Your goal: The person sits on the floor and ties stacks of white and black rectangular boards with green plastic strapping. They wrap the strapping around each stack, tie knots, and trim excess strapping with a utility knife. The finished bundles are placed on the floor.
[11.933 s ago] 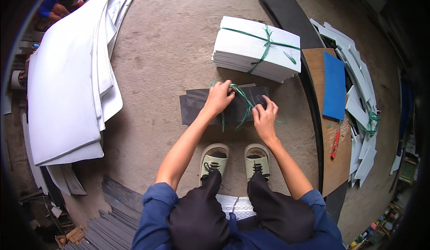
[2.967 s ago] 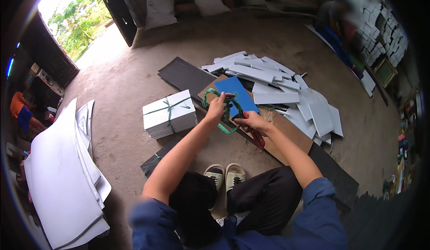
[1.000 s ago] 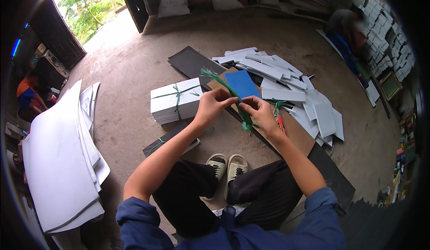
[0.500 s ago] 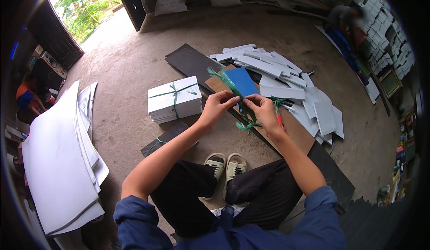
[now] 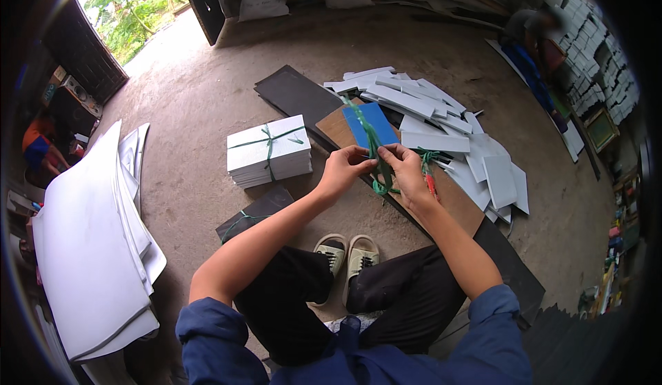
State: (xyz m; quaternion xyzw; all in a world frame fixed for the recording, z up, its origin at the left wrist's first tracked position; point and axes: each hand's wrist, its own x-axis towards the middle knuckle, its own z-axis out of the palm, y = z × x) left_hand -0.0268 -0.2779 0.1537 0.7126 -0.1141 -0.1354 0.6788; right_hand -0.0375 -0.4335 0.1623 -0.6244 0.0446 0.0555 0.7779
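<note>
A: What's the biggest thing around you? The stack of white sheets (image 5: 89, 261), spread along the floor on your left.

B: Next comes the pile of white strips (image 5: 434, 119), on the far right beyond your hands, its pieces overlapping at all angles.

A: Beside that pile you have a dark board (image 5: 289, 95), running from far left to near right, and a brown board (image 5: 455, 213) lies on top of it.

B: Left of your hands sits a squared white stack (image 5: 265, 154), crossed with green ties. Nearer to you is a dark bundle (image 5: 272, 202), tied too, partly behind your left forearm.

A: A blue panel (image 5: 381, 122) lies on the brown board, just past your fingertips.

B: And your hands?

A: Your left hand (image 5: 345, 171) has thumb and fingers pinched together on the green twine (image 5: 370, 137). Your right hand (image 5: 407, 175) pinches it just alongside, fingers bent, with barely a gap.

B: So the twine is between your two hands, one end rising over the blue panel, the lower part bunched beneath your fingers.

A: Smallest, a red tool (image 5: 431, 185) shows just right of your right hand.
</note>
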